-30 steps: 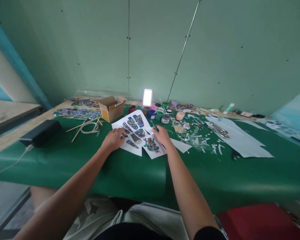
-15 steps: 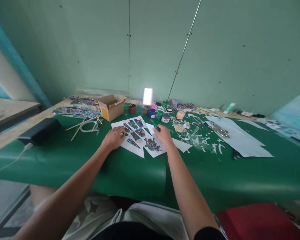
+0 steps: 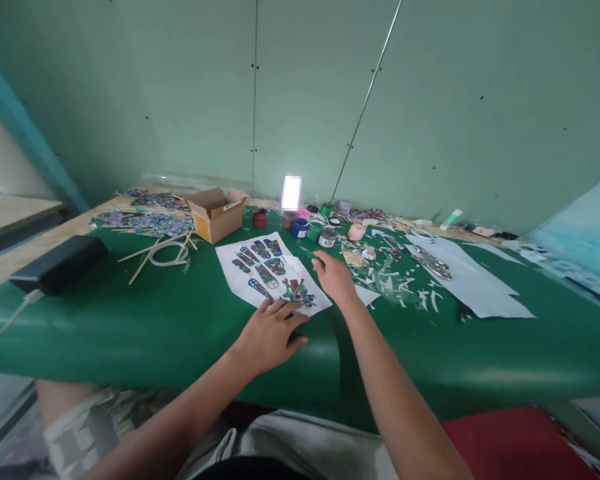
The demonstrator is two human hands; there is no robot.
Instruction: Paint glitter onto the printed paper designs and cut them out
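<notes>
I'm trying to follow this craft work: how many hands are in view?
2: the left hand at the near edge of the patterned paper, the right hand by its right edge, holding a green tool.

Left hand (image 3: 273, 333) covering part of the printed sheet's (image 3: 225, 259) near edge, right hand (image 3: 334, 277) masking the green tool's (image 3: 307, 252) grip, its tip blurred! White cable (image 3: 11, 323) cut off left, red seat (image 3: 503, 443) below.

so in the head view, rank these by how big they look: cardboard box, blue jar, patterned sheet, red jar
1. Patterned sheet
2. Cardboard box
3. Blue jar and red jar: too alike to rank
</notes>
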